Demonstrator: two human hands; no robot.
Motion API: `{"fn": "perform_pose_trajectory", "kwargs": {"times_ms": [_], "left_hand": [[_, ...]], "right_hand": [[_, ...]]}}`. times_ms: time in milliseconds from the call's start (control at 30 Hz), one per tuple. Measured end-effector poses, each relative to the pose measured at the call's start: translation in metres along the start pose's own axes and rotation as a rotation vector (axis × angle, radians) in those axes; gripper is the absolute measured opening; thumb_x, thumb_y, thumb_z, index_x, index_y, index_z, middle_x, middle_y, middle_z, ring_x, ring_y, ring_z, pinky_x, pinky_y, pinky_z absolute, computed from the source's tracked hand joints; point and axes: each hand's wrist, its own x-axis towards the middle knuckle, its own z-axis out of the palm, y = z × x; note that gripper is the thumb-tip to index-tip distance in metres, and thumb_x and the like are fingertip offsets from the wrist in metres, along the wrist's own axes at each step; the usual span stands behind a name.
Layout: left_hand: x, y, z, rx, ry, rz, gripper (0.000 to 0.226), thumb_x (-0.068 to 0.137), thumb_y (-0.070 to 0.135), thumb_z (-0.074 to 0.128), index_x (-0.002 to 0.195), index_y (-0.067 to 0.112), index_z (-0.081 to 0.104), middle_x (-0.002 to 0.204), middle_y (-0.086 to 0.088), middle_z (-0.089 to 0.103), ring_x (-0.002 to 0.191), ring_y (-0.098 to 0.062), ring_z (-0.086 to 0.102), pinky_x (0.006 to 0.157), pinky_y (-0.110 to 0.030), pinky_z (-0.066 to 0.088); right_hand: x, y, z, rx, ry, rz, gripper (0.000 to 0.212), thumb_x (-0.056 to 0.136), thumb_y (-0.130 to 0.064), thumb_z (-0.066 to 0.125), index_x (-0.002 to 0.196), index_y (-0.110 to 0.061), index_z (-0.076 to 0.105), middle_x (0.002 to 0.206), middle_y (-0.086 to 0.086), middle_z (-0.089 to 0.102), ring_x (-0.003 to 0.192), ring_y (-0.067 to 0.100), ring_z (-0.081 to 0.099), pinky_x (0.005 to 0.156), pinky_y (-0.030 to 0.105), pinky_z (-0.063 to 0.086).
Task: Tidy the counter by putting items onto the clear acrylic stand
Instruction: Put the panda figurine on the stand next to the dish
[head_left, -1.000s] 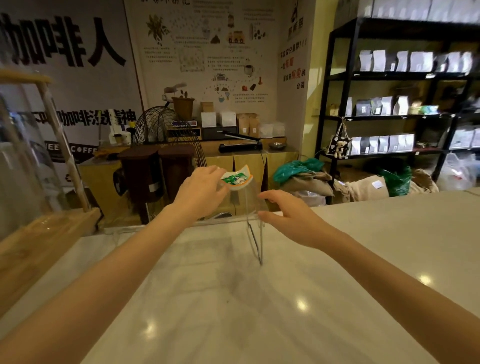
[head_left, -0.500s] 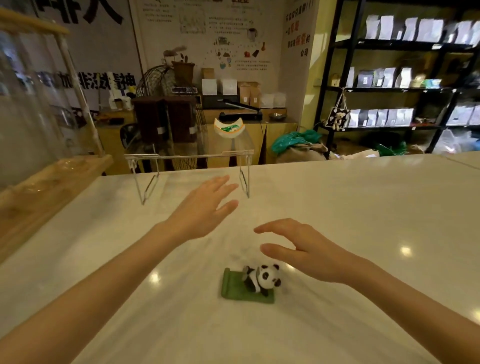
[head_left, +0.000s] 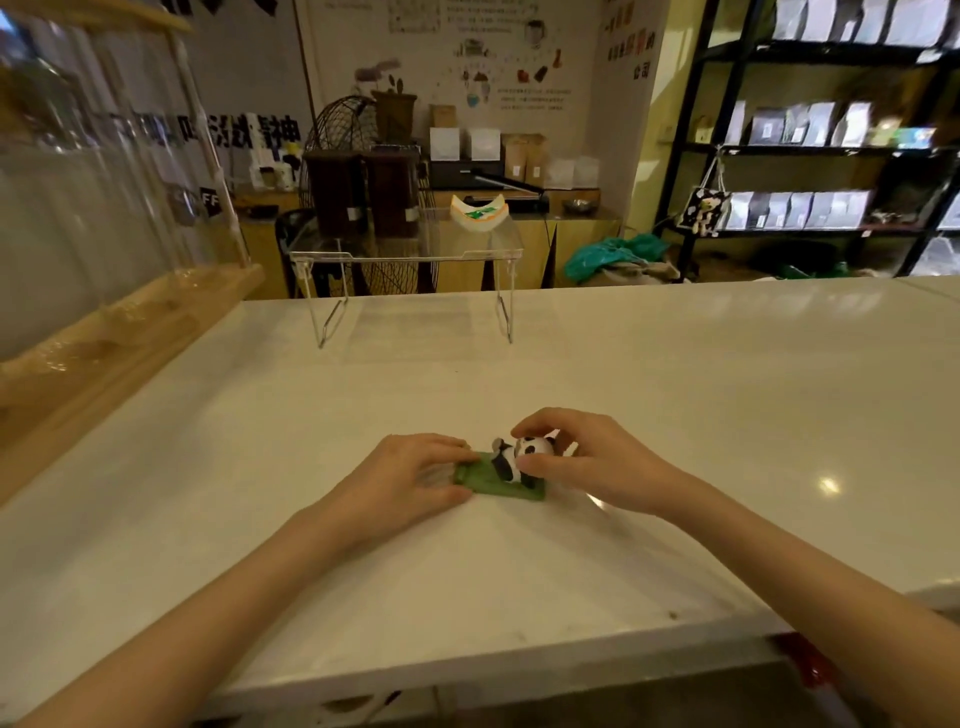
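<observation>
Right hand (head_left: 587, 460) pinching panda figurine (head_left: 519, 460) | left hand (head_left: 410, 475) fingers closed on its green base (head_left: 498, 486) | counter (head_left: 675, 374)

My right hand (head_left: 587, 462) covers part of the panda (head_left: 519, 460), so I can't see its far side. My left hand (head_left: 410, 478) hides the mat's (head_left: 511, 488) near-left end. Shelf (head_left: 810, 156) packets beyond the panda are too blurred to read.
</observation>
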Motion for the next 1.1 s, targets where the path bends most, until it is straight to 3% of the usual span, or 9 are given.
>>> {"fn": "perform_pose_trajectory", "kwargs": {"times_ms": [100, 233, 400, 600, 833, 967, 1100], "left_hand": [[0.001, -0.001, 0.001, -0.02, 0.041, 0.007, 0.035, 0.078, 0.024, 0.068, 0.113, 0.018, 0.065, 0.119, 0.001, 0.065, 0.101, 0.003, 0.055, 0.084, 0.004, 0.032], [0.008, -0.002, -0.004, -0.121, 0.056, -0.043, 0.03, 0.073, 0.023, 0.073, 0.103, 0.021, 0.07, 0.103, 0.012, 0.064, 0.093, 0.005, 0.058, 0.084, -0.004, 0.041], [0.027, 0.002, -0.026, -0.106, 0.064, -0.036, 0.029, 0.072, 0.03, 0.072, 0.1, 0.023, 0.071, 0.101, 0.006, 0.07, 0.096, -0.008, 0.061, 0.089, -0.021, 0.049], [0.069, 0.004, -0.07, -0.129, 0.169, -0.053, 0.03, 0.072, 0.023, 0.073, 0.101, 0.02, 0.071, 0.088, 0.009, 0.07, 0.074, 0.005, 0.064, 0.07, -0.006, 0.051], [0.125, 0.002, -0.121, -0.068, 0.359, -0.007, 0.03, 0.075, 0.019, 0.071, 0.105, 0.016, 0.069, 0.099, -0.004, 0.074, 0.088, -0.014, 0.066, 0.086, -0.03, 0.054], [0.164, -0.007, -0.145, -0.076, 0.401, 0.003, 0.033, 0.075, 0.018, 0.071, 0.107, 0.011, 0.068, 0.099, -0.008, 0.074, 0.087, -0.01, 0.067, 0.081, -0.01, 0.05], [0.203, -0.014, -0.158, -0.033, 0.356, 0.0, 0.034, 0.079, 0.019, 0.067, 0.112, 0.012, 0.065, 0.103, -0.003, 0.072, 0.077, -0.005, 0.062, 0.075, -0.008, 0.048]], "right_hand": [[0.0, 0.001, 0.0, 0.09, 0.012, 0.036, 0.025, 0.083, -0.026, 0.063, 0.108, -0.022, 0.063, 0.095, -0.01, 0.064, 0.07, 0.008, 0.056, 0.065, 0.012, 0.044], [0.007, 0.002, -0.006, 0.181, 0.029, 0.054, 0.023, 0.079, -0.02, 0.067, 0.102, -0.018, 0.067, 0.091, -0.001, 0.07, 0.064, 0.012, 0.061, 0.069, 0.025, 0.05], [0.035, -0.005, -0.028, 0.23, 0.087, 0.043, 0.02, 0.078, -0.018, 0.067, 0.098, -0.015, 0.068, 0.077, 0.0, 0.069, 0.056, 0.006, 0.061, 0.058, 0.021, 0.052], [0.084, -0.019, -0.058, 0.268, 0.194, -0.024, 0.014, 0.079, -0.016, 0.066, 0.093, -0.016, 0.069, 0.08, 0.002, 0.07, 0.061, 0.009, 0.062, 0.058, 0.023, 0.052], [0.151, -0.034, -0.097, 0.313, 0.341, -0.121, 0.016, 0.078, -0.013, 0.067, 0.094, -0.015, 0.069, 0.079, 0.003, 0.068, 0.062, 0.009, 0.061, 0.059, 0.024, 0.052], [0.191, -0.038, -0.119, 0.309, 0.407, -0.128, 0.019, 0.079, -0.016, 0.068, 0.097, -0.016, 0.07, 0.085, 0.0, 0.068, 0.068, 0.011, 0.062, 0.061, 0.023, 0.054], [0.229, -0.031, -0.134, 0.276, 0.482, -0.113, 0.018, 0.079, -0.018, 0.067, 0.097, -0.018, 0.069, 0.087, -0.002, 0.067, 0.076, 0.01, 0.063, 0.065, 0.024, 0.056]]}}
